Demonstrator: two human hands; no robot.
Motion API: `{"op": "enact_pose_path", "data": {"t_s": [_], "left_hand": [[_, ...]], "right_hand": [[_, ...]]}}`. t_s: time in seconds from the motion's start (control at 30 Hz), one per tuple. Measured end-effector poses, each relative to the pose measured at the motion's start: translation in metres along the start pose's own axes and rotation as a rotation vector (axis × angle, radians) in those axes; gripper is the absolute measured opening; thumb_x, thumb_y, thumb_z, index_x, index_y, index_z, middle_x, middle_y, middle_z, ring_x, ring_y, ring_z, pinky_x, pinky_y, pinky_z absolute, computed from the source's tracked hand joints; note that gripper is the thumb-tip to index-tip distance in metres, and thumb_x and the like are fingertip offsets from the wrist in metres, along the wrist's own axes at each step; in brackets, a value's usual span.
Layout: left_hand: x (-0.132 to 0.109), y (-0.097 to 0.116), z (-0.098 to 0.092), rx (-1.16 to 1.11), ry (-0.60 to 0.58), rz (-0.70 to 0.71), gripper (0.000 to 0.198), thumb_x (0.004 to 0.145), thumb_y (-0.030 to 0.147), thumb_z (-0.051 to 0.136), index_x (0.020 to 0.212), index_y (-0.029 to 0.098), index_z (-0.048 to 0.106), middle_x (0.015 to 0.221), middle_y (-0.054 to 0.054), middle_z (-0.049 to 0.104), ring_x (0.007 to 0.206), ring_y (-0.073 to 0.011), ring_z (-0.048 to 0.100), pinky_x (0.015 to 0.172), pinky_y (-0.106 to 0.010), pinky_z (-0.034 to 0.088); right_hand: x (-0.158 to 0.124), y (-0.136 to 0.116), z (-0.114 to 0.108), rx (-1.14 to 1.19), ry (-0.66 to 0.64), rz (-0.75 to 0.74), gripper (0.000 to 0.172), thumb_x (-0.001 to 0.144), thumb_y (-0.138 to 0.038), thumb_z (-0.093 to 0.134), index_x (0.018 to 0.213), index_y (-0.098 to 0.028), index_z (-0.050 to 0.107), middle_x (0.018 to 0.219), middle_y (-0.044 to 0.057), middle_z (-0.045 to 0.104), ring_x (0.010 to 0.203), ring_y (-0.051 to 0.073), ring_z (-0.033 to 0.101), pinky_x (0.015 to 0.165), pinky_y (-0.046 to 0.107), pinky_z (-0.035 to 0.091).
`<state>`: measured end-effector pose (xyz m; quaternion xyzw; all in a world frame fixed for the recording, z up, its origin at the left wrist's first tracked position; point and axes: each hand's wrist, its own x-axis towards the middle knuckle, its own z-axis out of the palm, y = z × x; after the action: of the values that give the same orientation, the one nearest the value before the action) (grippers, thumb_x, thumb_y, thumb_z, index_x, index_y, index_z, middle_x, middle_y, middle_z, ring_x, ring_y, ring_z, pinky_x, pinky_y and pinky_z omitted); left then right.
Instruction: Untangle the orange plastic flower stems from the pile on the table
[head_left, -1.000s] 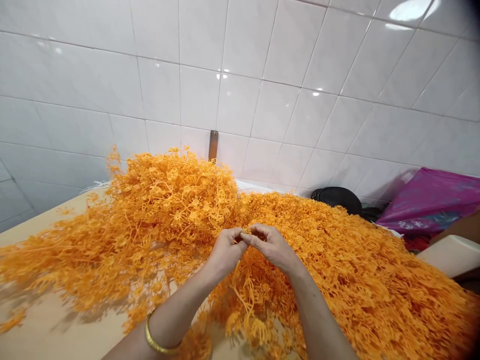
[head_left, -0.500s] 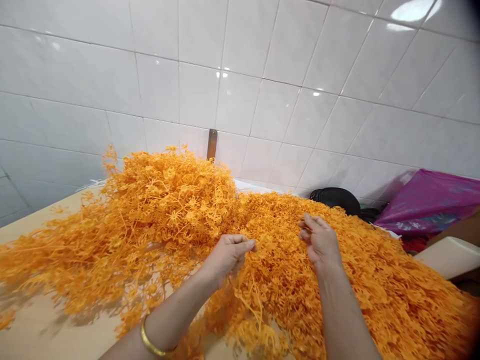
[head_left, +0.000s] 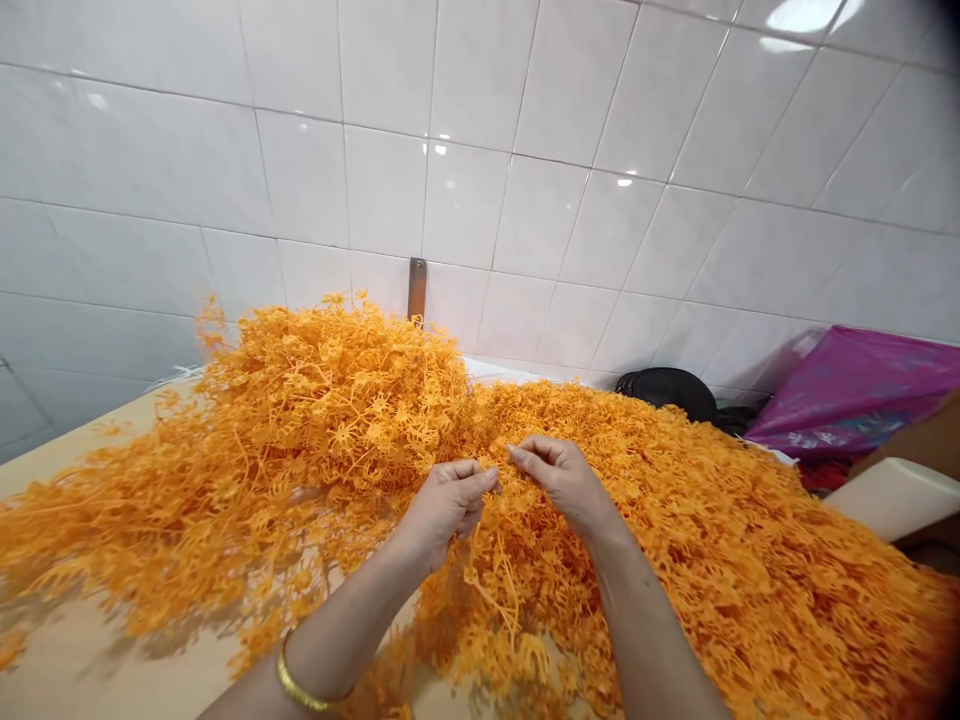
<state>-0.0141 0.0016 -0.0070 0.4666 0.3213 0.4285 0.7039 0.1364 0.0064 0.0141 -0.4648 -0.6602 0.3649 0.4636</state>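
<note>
Orange branching strands with small flower-like ends form a tall heap point(head_left: 345, 390) on the left and a wide, denser pile point(head_left: 720, 540) on the right. Near the middle, my left hand point(head_left: 450, 505) is closed in a pinch, with orange strands point(head_left: 499, 580) hanging just below it; they look held in its fingers. Just to its right, my right hand point(head_left: 562, 480) has thumb and forefinger pinched together, and anything between them is too small to make out. The two sets of fingertips face each other, slightly apart.
Beneath the strands is a light tan table point(head_left: 150, 670). Behind stands a white tiled wall point(head_left: 390, 180) with a brown strip point(head_left: 417, 290). A black pouch point(head_left: 667, 392), a purple bag point(head_left: 862, 390) and a cream-coloured object point(head_left: 896, 498) lie at the right.
My right hand has moved left, close to my left hand, and its fingers have drawn into a pinch. My left hand has barely moved. The view has shifted slightly.
</note>
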Motion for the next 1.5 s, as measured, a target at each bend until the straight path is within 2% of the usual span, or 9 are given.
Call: {"op": "enact_pose_path", "data": {"t_s": [0.1,0.3,0.37,0.57,0.83,0.97,1.13,1.27,1.5], "left_hand": [[-0.003,0.0,0.005,0.051,-0.008,-0.011,0.027,0.069,0.037,0.059,0.057,0.014,0.049,0.036,0.009,0.024,0.032,-0.0026,0.017,0.036,-0.02,0.011],[-0.005,0.002,0.003,-0.019,0.001,-0.031,0.029,0.067,0.036,0.06,0.055,0.016,0.043,0.037,0.009,0.022,0.031,-0.0019,0.015,0.035,-0.019,0.009],[-0.002,0.001,-0.001,-0.11,0.04,-0.024,0.029,0.067,0.036,0.061,0.056,0.016,0.043,0.039,0.01,0.022,0.032,-0.0018,0.016,0.035,-0.019,0.01],[0.007,-0.002,-0.01,-0.274,0.094,-0.002,0.024,0.069,0.033,0.059,0.062,0.014,0.047,0.04,0.01,0.019,0.033,-0.0017,0.016,0.035,-0.018,0.01],[0.006,-0.001,-0.007,-0.242,0.129,0.051,0.025,0.069,0.035,0.06,0.062,0.015,0.047,0.04,0.01,0.02,0.033,-0.0015,0.017,0.036,-0.018,0.013],[0.001,-0.004,0.0,-0.157,0.086,0.037,0.026,0.067,0.036,0.061,0.061,0.013,0.05,0.039,0.01,0.021,0.032,-0.0012,0.016,0.036,-0.018,0.011],[0.0,-0.009,0.002,-0.204,0.078,0.025,0.027,0.067,0.036,0.061,0.058,0.015,0.046,0.039,0.01,0.02,0.031,-0.0014,0.015,0.035,-0.019,0.01],[0.004,-0.01,-0.001,-0.277,0.101,0.035,0.026,0.069,0.038,0.059,0.063,0.015,0.048,0.04,0.01,0.02,0.033,-0.0017,0.017,0.035,-0.018,0.012],[0.006,-0.006,-0.004,-0.333,0.109,0.068,0.025,0.069,0.036,0.06,0.066,0.015,0.047,0.04,0.011,0.019,0.033,-0.0019,0.019,0.036,-0.017,0.014]], "right_hand": [[0.003,0.005,0.003,0.009,0.161,-0.034,0.036,0.073,-0.044,0.051,0.051,-0.017,0.04,0.049,-0.006,0.03,0.046,0.007,0.026,0.045,0.022,0.022],[0.009,0.015,-0.038,0.24,0.722,0.064,0.033,0.063,-0.044,0.06,0.055,-0.018,0.041,0.051,-0.005,0.039,0.045,0.006,0.031,0.041,0.02,0.023],[0.009,0.015,-0.047,0.349,0.767,0.099,0.032,0.057,-0.041,0.063,0.059,-0.018,0.043,0.052,-0.005,0.043,0.043,0.005,0.033,0.04,0.019,0.023],[0.009,0.009,-0.029,0.331,0.431,0.184,0.031,0.06,-0.04,0.062,0.079,-0.018,0.051,0.052,-0.006,0.043,0.042,0.005,0.03,0.041,0.019,0.022],[0.008,0.01,0.014,0.246,-0.019,0.126,0.031,0.068,-0.045,0.059,0.061,-0.016,0.05,0.05,-0.007,0.029,0.045,0.005,0.023,0.044,0.021,0.018],[0.012,0.014,0.009,0.31,0.239,0.104,0.032,0.065,-0.046,0.06,0.056,-0.016,0.05,0.047,-0.006,0.033,0.042,0.005,0.024,0.04,0.022,0.019],[0.01,0.02,-0.048,0.52,0.799,0.086,0.033,0.053,-0.042,0.068,0.055,-0.017,0.047,0.053,-0.005,0.041,0.042,0.003,0.028,0.037,0.019,0.023],[0.007,0.017,-0.051,0.421,0.555,0.183,0.033,0.053,-0.039,0.069,0.074,-0.015,0.057,0.058,-0.002,0.049,0.045,0.005,0.036,0.04,0.019,0.024],[0.004,0.003,0.006,0.252,-0.054,0.192,0.03,0.068,-0.046,0.058,0.075,-0.018,0.053,0.06,-0.005,0.038,0.048,0.005,0.031,0.046,0.021,0.023]]}}
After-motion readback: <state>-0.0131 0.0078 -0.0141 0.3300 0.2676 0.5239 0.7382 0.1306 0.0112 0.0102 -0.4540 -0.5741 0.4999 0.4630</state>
